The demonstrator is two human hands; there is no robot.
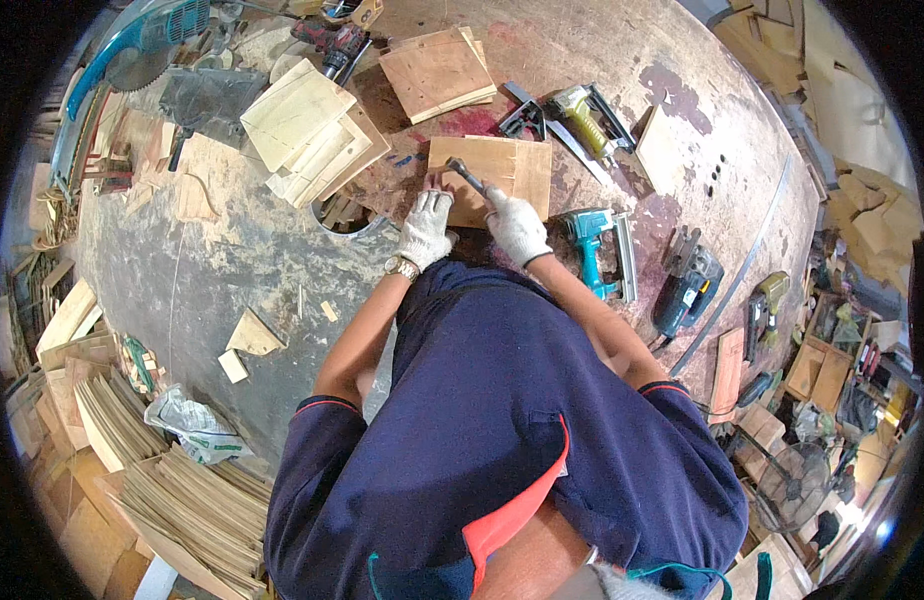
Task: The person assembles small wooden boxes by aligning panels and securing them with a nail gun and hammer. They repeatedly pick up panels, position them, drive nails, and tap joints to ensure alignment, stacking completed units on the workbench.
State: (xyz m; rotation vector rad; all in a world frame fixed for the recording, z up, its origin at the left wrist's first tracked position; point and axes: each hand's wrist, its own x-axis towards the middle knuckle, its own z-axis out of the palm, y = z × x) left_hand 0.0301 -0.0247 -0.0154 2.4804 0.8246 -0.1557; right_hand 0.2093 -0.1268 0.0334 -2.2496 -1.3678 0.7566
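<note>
A hammer [466, 175] with a dark metal head is in my right hand [519, 226], which wears a white work glove and has its fingers wrapped round the handle. The hammer head is over the left part of a square wooden board [497, 190]. My left hand [427, 231], also gloved and with a watch at the wrist, lies at the board's lower left edge. Its fingers are drawn together near the hammer head. Whatever they pinch, if anything, is too small to make out.
Plywood squares [302, 120] and another stack [437, 75] lie beyond. A teal nail gun [588, 245], a yellow-green nail gun [582, 118] and a jigsaw [687, 285] rest rightward. A round hole [349, 213] opens in the bench; a circular saw [137, 62] stands far left.
</note>
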